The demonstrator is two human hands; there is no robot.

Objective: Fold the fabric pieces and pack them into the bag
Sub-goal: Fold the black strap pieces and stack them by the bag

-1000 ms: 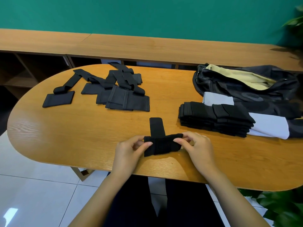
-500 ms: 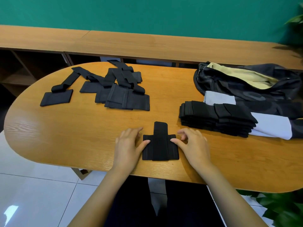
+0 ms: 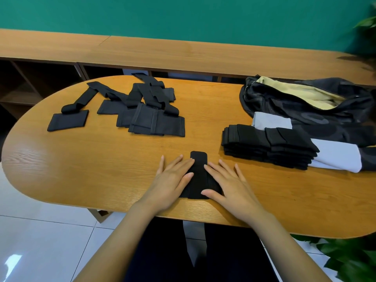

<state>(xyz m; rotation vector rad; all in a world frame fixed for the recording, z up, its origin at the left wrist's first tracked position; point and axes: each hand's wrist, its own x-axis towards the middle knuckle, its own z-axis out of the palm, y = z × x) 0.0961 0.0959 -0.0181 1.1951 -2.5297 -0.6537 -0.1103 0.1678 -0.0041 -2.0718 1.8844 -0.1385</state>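
A black fabric piece (image 3: 198, 176), folded with a short tab pointing away, lies flat on the worktop's (image 3: 101, 159) near edge, pressed between flat left hand (image 3: 173, 180) and right hand (image 3: 230, 184).

Brightness: soft, even indoor light is filling the scene.
Glare: a white reflection is flaring on the floor tile (image 3: 12, 261); a pale sheen is spreading over the left end of the table (image 3: 30, 155).
Shadows: the corner plant (image 3: 367, 22) is casting a dark patch on the sideboard (image 3: 183, 51).
Distortion: the sideboard's edge is bowing toward the borders.
Dark detail: folds in the folded stack (image 3: 268, 145) are merging into black.
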